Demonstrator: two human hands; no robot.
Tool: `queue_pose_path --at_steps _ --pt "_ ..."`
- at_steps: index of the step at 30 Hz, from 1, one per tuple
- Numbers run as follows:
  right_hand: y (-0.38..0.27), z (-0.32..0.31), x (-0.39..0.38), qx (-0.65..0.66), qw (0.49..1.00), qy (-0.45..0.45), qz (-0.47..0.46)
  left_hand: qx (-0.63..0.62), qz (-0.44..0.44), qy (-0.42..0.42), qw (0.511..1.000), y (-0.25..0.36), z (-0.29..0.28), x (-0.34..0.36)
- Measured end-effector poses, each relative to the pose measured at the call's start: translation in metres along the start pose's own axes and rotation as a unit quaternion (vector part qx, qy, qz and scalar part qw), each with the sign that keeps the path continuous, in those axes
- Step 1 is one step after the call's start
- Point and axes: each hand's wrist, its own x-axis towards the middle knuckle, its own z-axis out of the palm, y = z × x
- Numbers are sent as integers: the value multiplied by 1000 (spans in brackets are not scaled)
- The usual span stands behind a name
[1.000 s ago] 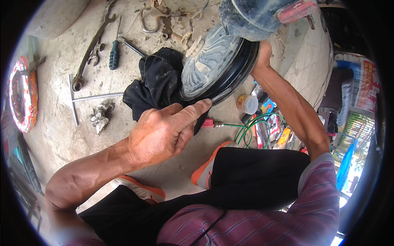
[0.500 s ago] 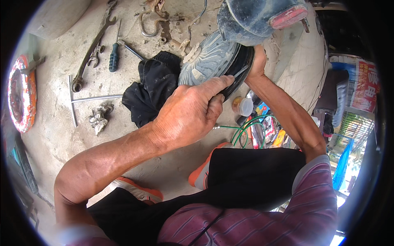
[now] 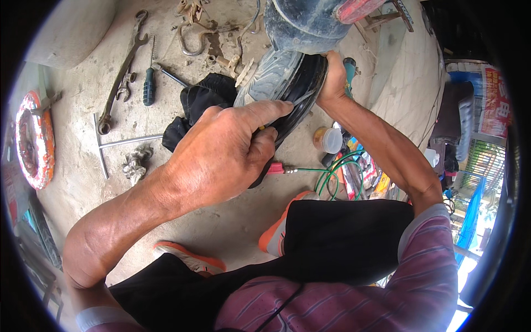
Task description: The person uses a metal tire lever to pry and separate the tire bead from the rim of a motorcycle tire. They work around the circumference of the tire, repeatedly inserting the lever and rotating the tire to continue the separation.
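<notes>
Left hand [image 3: 221, 155] is gripping a small tool against the wheel [image 3: 287, 83] at frame centre; right hand [image 3: 332, 83] is clasping its rim; tyre work looks unfinished.

1. I'm looking at an open-air repair workshop: a bare concrete floor [image 3: 232, 232] serves as the workbench.
2. A long wrench [image 3: 123, 69], screwdriver [image 3: 148, 86] and T-handle wrench [image 3: 119, 144] lie loose.
3. A wheel rim [image 3: 301, 91] stands there.

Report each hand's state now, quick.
Left hand: closed, pressing on the tyre edge.
Right hand: closed, gripping the wheel rim.
</notes>
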Motion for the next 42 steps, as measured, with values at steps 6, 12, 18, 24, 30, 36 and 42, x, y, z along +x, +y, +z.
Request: queue_pose_path --at_steps 6,12,18,24,30,36,42 --pt "10 -39 36 -97 993 -60 -43 96 -30 -12 995 15 0 21" --pt "-4 24 -9 5 998 55 -16 201 17 3 979 19 -4 -3" --pt "5 -16 22 -4 999 39 -28 253 61 18 965 10 9 15" --pt "6 -21 19 2 999 46 18 294 49 -12 954 16 6 21" --pt "-7 19 -10 9 998 55 -3 279 68 8 958 11 5 16" --pt "-10 6 -4 1 999 45 1 279 58 -6 958 21 3 14" --pt "-7 23 -13 23 997 72 -3 306 50 16 950 20 9 28"
